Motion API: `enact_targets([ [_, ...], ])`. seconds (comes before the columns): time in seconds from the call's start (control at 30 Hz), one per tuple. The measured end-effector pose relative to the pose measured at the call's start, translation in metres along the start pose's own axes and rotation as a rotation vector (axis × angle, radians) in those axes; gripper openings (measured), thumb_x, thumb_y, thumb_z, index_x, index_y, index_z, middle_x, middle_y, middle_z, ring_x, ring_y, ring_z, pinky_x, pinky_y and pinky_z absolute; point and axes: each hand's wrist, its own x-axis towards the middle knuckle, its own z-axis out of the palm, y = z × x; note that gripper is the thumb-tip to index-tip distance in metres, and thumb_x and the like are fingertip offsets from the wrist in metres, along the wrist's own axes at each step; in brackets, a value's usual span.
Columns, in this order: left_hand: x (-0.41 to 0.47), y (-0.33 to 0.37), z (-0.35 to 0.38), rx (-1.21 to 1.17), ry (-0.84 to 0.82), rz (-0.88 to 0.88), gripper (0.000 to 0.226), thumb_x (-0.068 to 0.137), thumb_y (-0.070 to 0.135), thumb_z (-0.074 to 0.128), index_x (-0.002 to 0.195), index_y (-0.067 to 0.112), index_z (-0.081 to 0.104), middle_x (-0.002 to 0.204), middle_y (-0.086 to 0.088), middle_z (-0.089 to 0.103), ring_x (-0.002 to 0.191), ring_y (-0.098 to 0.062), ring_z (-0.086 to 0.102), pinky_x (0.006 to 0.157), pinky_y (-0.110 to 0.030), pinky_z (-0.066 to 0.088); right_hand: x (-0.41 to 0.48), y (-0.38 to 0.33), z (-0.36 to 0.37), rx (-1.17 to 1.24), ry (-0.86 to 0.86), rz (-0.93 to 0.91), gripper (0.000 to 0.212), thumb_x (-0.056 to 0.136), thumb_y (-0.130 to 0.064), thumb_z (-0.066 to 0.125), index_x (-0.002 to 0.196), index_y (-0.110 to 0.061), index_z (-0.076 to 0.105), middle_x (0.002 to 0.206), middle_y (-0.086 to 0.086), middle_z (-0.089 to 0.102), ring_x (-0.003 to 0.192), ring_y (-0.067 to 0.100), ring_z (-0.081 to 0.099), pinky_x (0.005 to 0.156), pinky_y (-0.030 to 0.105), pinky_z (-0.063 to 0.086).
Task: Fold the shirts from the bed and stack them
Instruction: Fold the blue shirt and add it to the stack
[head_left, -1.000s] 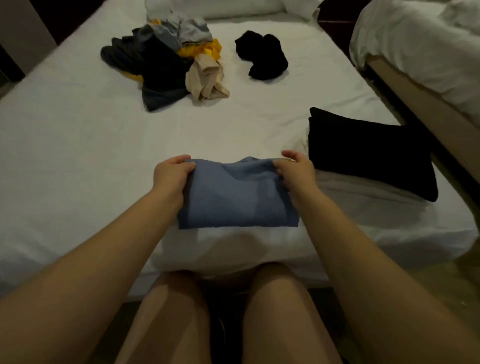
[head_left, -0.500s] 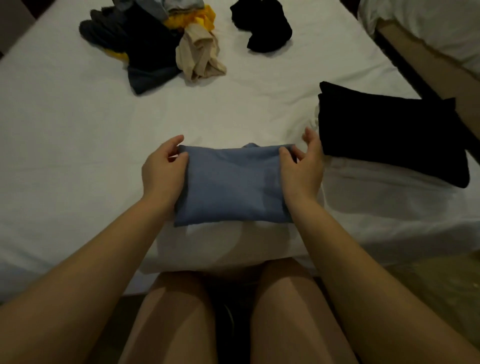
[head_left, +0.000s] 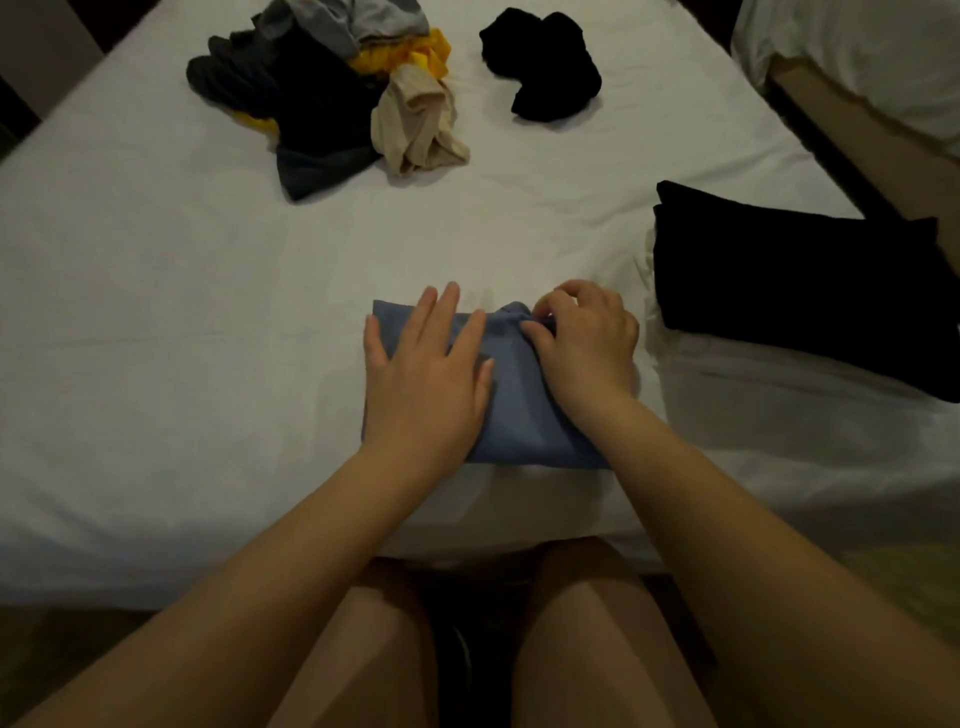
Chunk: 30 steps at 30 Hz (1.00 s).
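Two hands lie on the blue shirt (head_left: 519, 410). Our left hand (head_left: 421, 379) rests flat on its left half, palm down, with the fingers straight and a little spread, so it presses the cloth and grips nothing. Our right hand (head_left: 587, 348) sits on the right half with its fingers curled in. Its thumb and fingertips pinch a small raised ridge of fabric at the shirt's far edge, toward 12 o'clock.

The blue shirt is folded into a compact rectangle. It lies on the white bed (head_left: 156, 312) close to the near edge, at about 6 o'clock on the mattress and straight ahead of us. Both our bare forearms reach in from the bottom of the view, and our bare thighs (head_left: 587, 649) show below the bed's edge.

At about 2 o'clock from the shirt, a folded black stack (head_left: 795, 280) lies flat near the bed's right side. It is apart from the right hand, with a strip of rumpled sheet between them.

At about 11 o'clock, well apart up the bed, sits a heap of unfolded clothes (head_left: 311, 104). Most of it is dark, with a grey piece (head_left: 363, 18) at its far side and yellow cloth (head_left: 410, 54) showing through. A beige garment (head_left: 415, 124) spills off its right side. At about 12 o'clock a crumpled black garment (head_left: 545, 67) lies on its own, near the heap but not touching it.

In the far corner at 2 o'clock, across a dark gap, we see a second bed (head_left: 857, 52) with white bedding
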Motion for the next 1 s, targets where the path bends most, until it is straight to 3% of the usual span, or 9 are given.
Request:
enact_targets([
  [0.13,0.004,-0.001,0.006,-0.004,0.07,0.034,0.058,0.093,0.043,0.021,0.142,0.017,0.039,0.151,-0.011,0.03,0.141,-0.027,0.025,0.11,-0.059,0.011,0.001,-0.004,0.001,0.128,0.22,0.003,0.017,0.086,-0.032,0.061,0.092,-0.018,0.068,0.109,0.003,0.059,0.109,0.025,0.047,0.09,0.035,0.029],
  [0.23,0.005,-0.004,0.02,-0.024,-0.075,-0.046,0.054,0.098,0.044,0.022,0.149,0.027,0.019,0.158,-0.003,0.012,0.145,-0.019,0.007,0.112,-0.054,0.0,0.003,0.002,0.007,0.08,0.122,0.034,0.02,0.088,-0.037,0.058,0.096,-0.021,0.067,0.111,0.001,0.057,0.109,0.024,0.045,0.088,0.034,0.03],
  [0.4,0.012,-0.01,0.04,-0.034,-0.132,-0.099,0.053,0.098,0.048,0.022,0.148,0.034,0.016,0.158,0.001,0.011,0.145,-0.017,0.006,0.113,-0.054,0.001,0.004,0.007,0.016,0.091,0.044,0.094,0.026,0.09,-0.039,0.055,0.107,-0.023,0.064,0.118,0.002,0.055,0.112,0.024,0.044,0.09,0.034,0.035],
  [0.5,0.013,-0.008,0.032,-0.049,-0.146,-0.115,0.054,0.097,0.051,0.023,0.148,0.037,0.012,0.159,0.001,0.003,0.145,-0.02,-0.001,0.113,-0.054,0.002,0.001,0.009,0.011,0.193,0.0,0.145,0.048,0.089,-0.044,0.056,0.131,-0.023,0.049,0.136,0.004,0.045,0.123,0.026,0.04,0.099,0.035,0.035],
  [0.6,0.0,-0.012,0.027,-0.179,-0.132,-0.276,0.064,0.091,0.061,0.028,0.148,0.04,0.008,0.158,-0.006,-0.007,0.144,-0.031,-0.002,0.112,-0.055,0.009,-0.018,0.017,-0.002,0.303,-0.077,0.182,0.072,0.087,-0.047,0.059,0.146,-0.023,0.025,0.15,0.004,0.029,0.134,0.025,0.032,0.106,0.036,0.031],
  [0.7,-0.02,-0.017,0.023,-0.292,-0.086,-0.433,0.073,0.085,0.067,0.035,0.148,0.037,0.011,0.149,-0.021,0.021,0.133,-0.04,0.026,0.109,-0.049,0.026,-0.043,0.023,-0.016,0.282,-0.129,0.2,0.08,0.085,-0.046,0.061,0.149,-0.029,0.017,0.145,0.008,0.035,0.129,0.028,0.039,0.098,0.036,0.037],
  [0.8,-0.023,-0.018,0.008,-0.515,-0.105,-0.452,0.069,0.087,0.052,0.053,0.146,0.035,0.021,0.135,-0.017,0.046,0.118,-0.037,0.046,0.094,-0.04,0.039,-0.052,0.024,-0.026,0.417,-0.215,0.219,0.066,0.087,-0.033,0.061,0.144,-0.032,0.028,0.137,0.007,0.048,0.116,0.031,0.05,0.083,0.031,0.04],
  [0.87,-0.021,-0.015,-0.005,-0.73,-0.101,-0.453,0.064,0.086,0.037,0.063,0.141,0.034,0.03,0.138,-0.01,0.047,0.119,-0.033,0.048,0.093,-0.037,0.041,-0.054,0.024,-0.033,0.609,-0.244,0.247,0.05,0.088,-0.023,0.062,0.135,-0.028,0.044,0.135,0.004,0.05,0.118,0.026,0.05,0.085,0.026,0.039],
  [1.0,-0.016,0.007,-0.029,-0.804,-0.058,-0.309,0.059,0.085,0.022,0.066,0.136,0.034,0.038,0.141,-0.003,0.042,0.122,-0.027,0.045,0.095,-0.034,0.04,-0.064,0.037,-0.063,0.774,-0.159,0.249,0.042,0.087,-0.011,0.064,0.127,-0.019,0.055,0.132,0.003,0.052,0.114,0.015,0.05,0.088,0.022,0.039],
])
